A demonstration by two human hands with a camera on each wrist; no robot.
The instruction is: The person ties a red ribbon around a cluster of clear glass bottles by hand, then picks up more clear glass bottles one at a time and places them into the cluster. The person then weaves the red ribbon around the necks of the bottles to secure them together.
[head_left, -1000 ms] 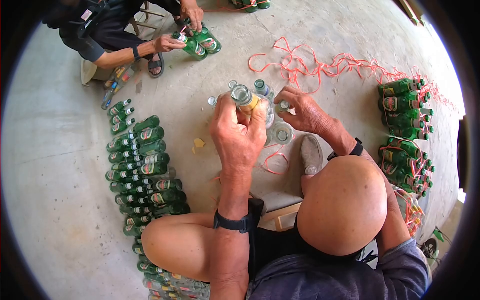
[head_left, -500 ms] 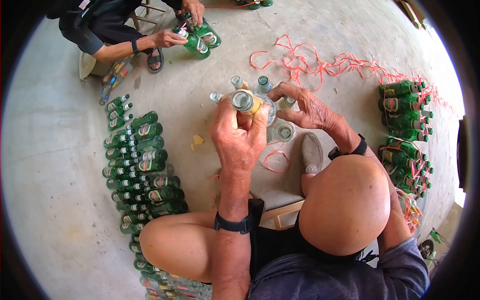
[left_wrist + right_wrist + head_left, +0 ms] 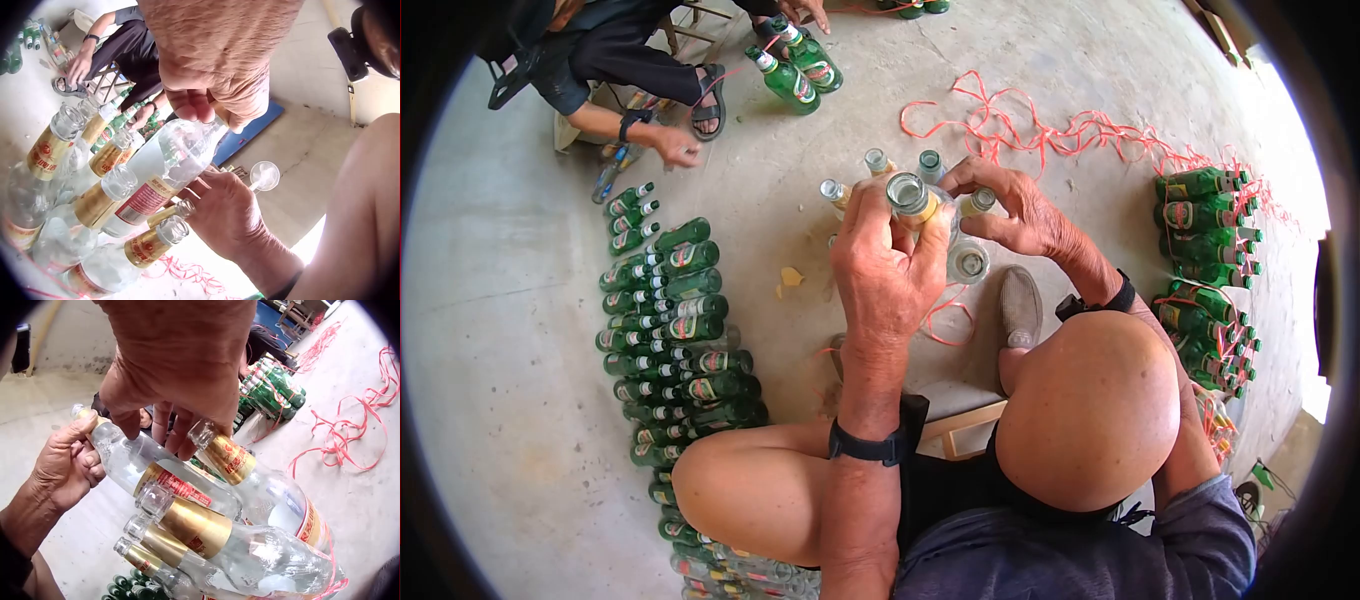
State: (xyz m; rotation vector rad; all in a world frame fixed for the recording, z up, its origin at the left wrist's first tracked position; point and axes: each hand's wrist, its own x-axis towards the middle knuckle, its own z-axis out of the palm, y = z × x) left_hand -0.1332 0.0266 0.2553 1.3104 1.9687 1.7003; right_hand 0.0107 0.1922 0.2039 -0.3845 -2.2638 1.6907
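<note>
My left hand point(image 3: 890, 255) pinches the neck of a clear glass bottle point(image 3: 153, 181) with a red label, held tilted among other clear bottles. In the head view its round mouth faces up at me. My right hand point(image 3: 1015, 210) curves its thumb and fingers round the gold-labelled neck of a second clear bottle point(image 3: 228, 456). Its fingertips lie close against the shoulder of the tilted bottle in the right wrist view. More clear bottles point(image 3: 194, 525) with gold neck labels stand closely grouped around. A pink strap point(image 3: 331, 587) runs around the lower part of this group.
Rows of green bottles point(image 3: 665, 330) lie on the floor at left. Strapped bundles of green bottles point(image 3: 1210, 225) stand at right. Loose pink strap point(image 3: 1040, 130) lies tangled beyond my hands. Another person's hand point(image 3: 675, 145) is near two upright green bottles point(image 3: 800, 75).
My left hand and its bottle have shifted slightly right. The other person's hands have let go of the two green bottles, one hand drawing back to the left.
</note>
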